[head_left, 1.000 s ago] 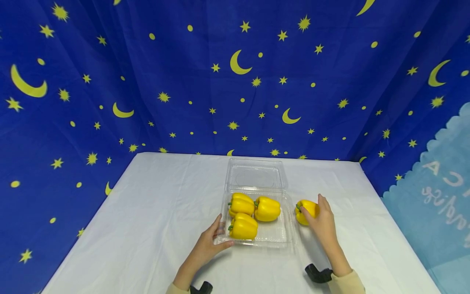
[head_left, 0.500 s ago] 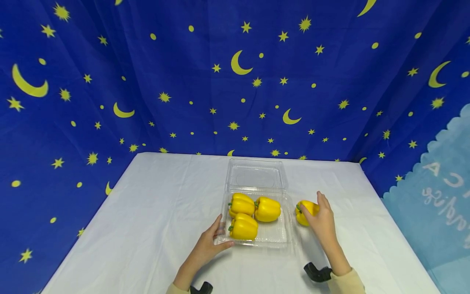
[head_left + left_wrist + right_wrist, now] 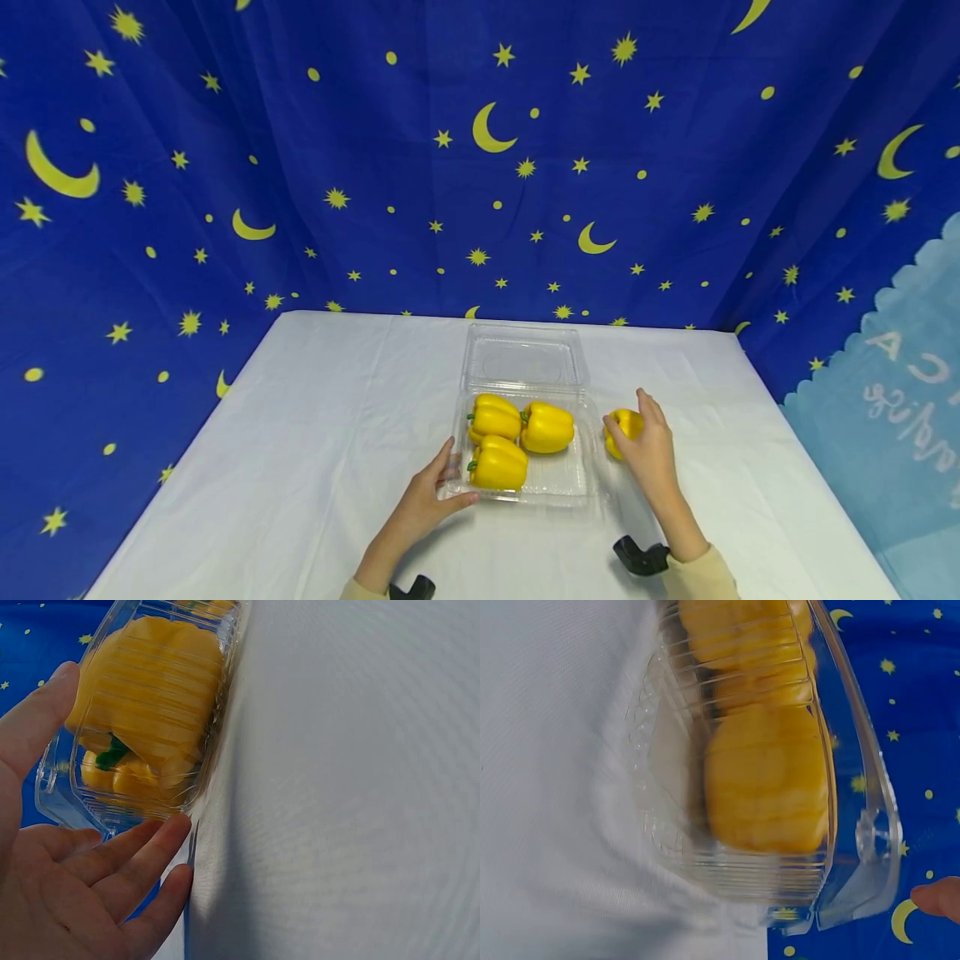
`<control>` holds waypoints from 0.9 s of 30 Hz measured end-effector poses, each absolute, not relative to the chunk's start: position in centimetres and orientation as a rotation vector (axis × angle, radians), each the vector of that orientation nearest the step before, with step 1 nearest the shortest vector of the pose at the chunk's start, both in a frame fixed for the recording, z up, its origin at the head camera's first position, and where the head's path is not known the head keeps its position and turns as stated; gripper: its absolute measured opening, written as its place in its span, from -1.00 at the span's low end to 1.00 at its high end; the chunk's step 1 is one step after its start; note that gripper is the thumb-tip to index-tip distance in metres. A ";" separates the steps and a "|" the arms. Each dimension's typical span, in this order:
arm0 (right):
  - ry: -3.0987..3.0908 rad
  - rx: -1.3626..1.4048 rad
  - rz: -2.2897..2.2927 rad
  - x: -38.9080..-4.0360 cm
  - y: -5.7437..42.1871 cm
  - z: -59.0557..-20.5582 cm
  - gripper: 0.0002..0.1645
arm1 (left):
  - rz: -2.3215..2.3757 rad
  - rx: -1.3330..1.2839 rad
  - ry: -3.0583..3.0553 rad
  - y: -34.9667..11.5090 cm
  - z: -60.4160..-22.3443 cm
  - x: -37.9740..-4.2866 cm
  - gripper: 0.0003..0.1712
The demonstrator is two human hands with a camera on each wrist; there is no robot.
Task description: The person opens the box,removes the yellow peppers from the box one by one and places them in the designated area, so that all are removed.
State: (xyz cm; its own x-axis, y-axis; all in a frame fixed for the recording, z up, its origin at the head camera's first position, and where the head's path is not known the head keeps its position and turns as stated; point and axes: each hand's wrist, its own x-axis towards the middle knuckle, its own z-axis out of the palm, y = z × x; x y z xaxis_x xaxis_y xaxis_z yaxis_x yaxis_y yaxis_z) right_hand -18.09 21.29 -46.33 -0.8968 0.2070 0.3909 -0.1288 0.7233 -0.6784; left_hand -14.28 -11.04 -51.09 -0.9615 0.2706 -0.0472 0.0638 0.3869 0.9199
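A clear plastic clamshell box (image 3: 555, 479) sits on the table, its lid (image 3: 525, 354) laid back. Three yellow bell peppers lie inside: a back left pepper (image 3: 495, 418), a back right pepper (image 3: 547, 427) and a front left pepper (image 3: 498, 463). My left hand (image 3: 420, 504) rests against the box's front left corner, thumb at the front rim, fingers fairly straight along the side. My right hand (image 3: 648, 454) is over a fourth yellow pepper (image 3: 622, 425), right of the box. Its fingers extend and its thumb overlaps the stem. In the right wrist view, only a fingertip (image 3: 939, 898) shows.
White cloth covers the table (image 3: 337, 400). Behind it hangs a blue curtain (image 3: 375, 167) with yellow moons and stars. A light blue panel (image 3: 900, 400) with lettering stands at the right. Black wrist mounts (image 3: 641, 557) sit below the hands.
My right hand has shifted a little left, covering more of the pepper beside the box. That pepper stays in place. My left hand and the box hold still.
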 end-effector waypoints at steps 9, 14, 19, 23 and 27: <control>-2.508 -0.071 1.031 -18.0 20.8 -46.4 -0.14 | 1.612 0.319 2.458 -11.1 -50.9 -14.2 0.13; -2.483 -0.051 1.050 -18.0 20.5 -46.5 -0.15 | 1.614 0.307 2.448 -11.1 -50.9 -14.2 0.13; -2.458 -0.019 1.059 -18.1 20.1 -46.5 -0.17 | 1.613 0.306 2.447 -11.1 -50.9 -14.3 0.13; -2.475 -0.026 1.064 -18.1 19.8 -46.3 -0.16 | 1.610 0.309 2.450 -11.1 -50.9 -14.3 0.13; -2.498 -0.041 1.085 -18.0 19.5 -46.2 -0.15 | 1.610 0.316 2.451 -11.1 -51.0 -14.3 0.13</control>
State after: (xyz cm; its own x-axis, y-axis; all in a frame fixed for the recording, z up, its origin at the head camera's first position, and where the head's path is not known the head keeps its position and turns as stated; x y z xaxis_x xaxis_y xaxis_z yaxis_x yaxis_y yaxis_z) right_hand -18.03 19.54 -46.15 -0.9136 0.1879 0.3607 -0.1353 0.6960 -0.7052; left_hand -14.27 -11.15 -50.96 -0.9590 0.2803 -0.0425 0.0723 0.3869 0.9193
